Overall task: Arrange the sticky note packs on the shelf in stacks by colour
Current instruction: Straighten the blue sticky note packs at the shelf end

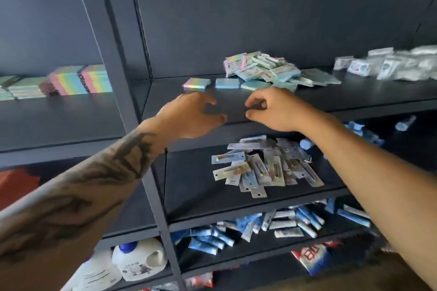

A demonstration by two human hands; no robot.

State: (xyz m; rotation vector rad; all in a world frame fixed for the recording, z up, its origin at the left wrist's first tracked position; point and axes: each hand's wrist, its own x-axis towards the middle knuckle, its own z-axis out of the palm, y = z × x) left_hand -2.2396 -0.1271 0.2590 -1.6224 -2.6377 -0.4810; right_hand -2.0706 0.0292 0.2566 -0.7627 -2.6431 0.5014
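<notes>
Both hands (189, 113) (272, 111) hover empty, fingers (254, 101) loosely curled — sticky note packs (196, 83) lie just beyond on the shelf (354, 99).

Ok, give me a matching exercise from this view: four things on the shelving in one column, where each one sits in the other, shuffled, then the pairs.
Things
1. rainbow-edged pack
2. jumbled pile of sticky note packs
3. long carded packets
4. white jugs

Places
A. lower shelf, under the hands
B. bottom left, near the floor
C. left end of the row of three single packs
D. behind and right of that row, on the same shelf

Pairs: 1-C, 2-D, 3-A, 4-B
</notes>
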